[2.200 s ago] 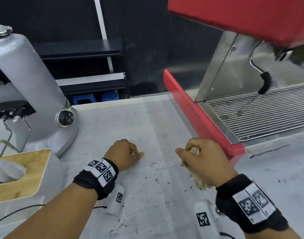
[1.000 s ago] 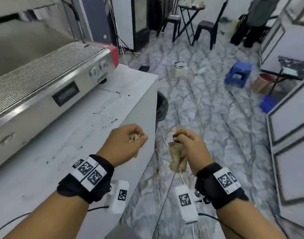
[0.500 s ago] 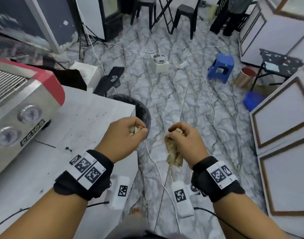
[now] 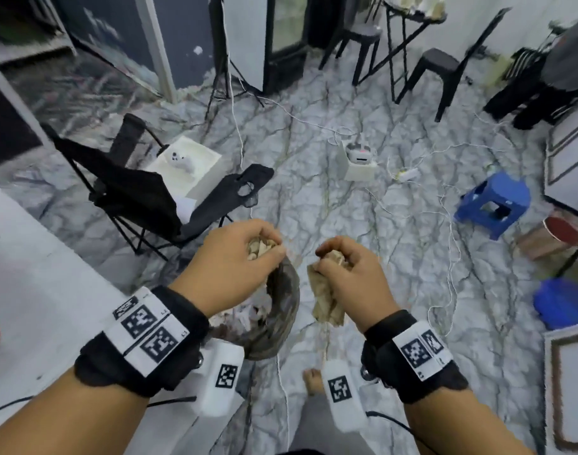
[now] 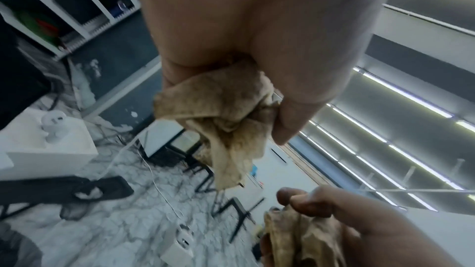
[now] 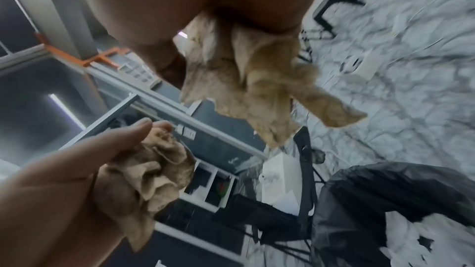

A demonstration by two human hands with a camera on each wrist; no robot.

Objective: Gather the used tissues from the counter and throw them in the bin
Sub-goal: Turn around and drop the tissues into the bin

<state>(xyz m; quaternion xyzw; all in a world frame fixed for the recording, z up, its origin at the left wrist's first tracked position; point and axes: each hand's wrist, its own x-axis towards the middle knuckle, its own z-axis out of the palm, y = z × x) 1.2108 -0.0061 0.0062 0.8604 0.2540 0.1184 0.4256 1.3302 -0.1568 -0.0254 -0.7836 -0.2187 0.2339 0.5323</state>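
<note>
Tissues [image 4: 327,300], stained and crumpled, hang from our right hand [image 4: 350,277] just beside the bin [image 4: 281,310]; our left hand [image 4: 228,270] clutches another wad [image 4: 259,249] above its rim; soft, weightless, they need only bunching in a fist.

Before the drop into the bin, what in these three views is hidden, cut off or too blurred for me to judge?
- Black-bagged bin: in the head view the left hand and wristband cover most of its mouth; fill level unreadable.
- Same bin in the right wrist view: cut off by the lower right edge.
- Stained brown tissue wad in the left hand: curled fingers hide its bulk; piece count unclear.
- Crumpled brown tissue under the right hand: upper part hidden inside the fist.
- Counter: mostly outside the frame; leftover tissues unknowable.
</note>
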